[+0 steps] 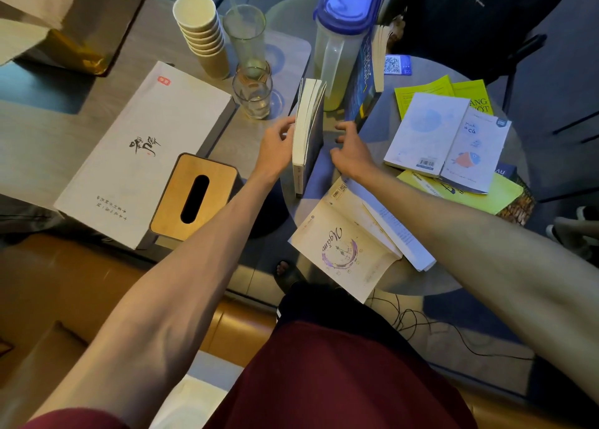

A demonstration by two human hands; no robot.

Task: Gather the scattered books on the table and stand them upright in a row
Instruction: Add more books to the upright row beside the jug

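Upright book (308, 130), clasped by the left grip (278, 144), right grip (348, 151) state not discernible, was judged liable to be toppled toward the glass (252, 99) if released unsupported.

We see a dark-covered book (311, 127) standing upright and a blue book (361, 84) standing near it. A white fish-cover book (453, 143) lies splayed face-down on yellow-green books (434, 88), and a cream book (343, 243) lies likewise, nearer us.
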